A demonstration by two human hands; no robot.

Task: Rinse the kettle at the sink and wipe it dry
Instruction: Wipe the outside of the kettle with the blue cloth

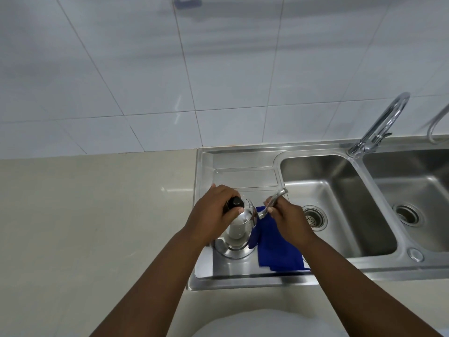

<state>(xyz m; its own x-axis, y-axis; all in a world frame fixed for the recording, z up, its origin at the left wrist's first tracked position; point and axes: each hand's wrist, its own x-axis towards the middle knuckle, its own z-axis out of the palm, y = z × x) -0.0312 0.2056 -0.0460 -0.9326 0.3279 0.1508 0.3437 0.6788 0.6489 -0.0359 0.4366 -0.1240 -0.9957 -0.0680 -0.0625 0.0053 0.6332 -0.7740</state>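
A shiny steel kettle (237, 233) stands on the sink's drainboard (245, 177). My left hand (213, 212) grips the black knob of its lid (235, 203), which carries a perforated strainer. My right hand (290, 218) pinches the kettle's thin metal handle (273, 201), which points up and to the right. A blue cloth (279, 249) lies flat on the drainboard right of the kettle, partly under my right wrist.
Two steel basins sit to the right, the nearer basin (340, 210) with a drain strainer (314, 217). A curved chrome tap (379, 127) rises behind them, with no water running. A beige counter (97, 227) spreads to the left. White wall tiles stand behind.
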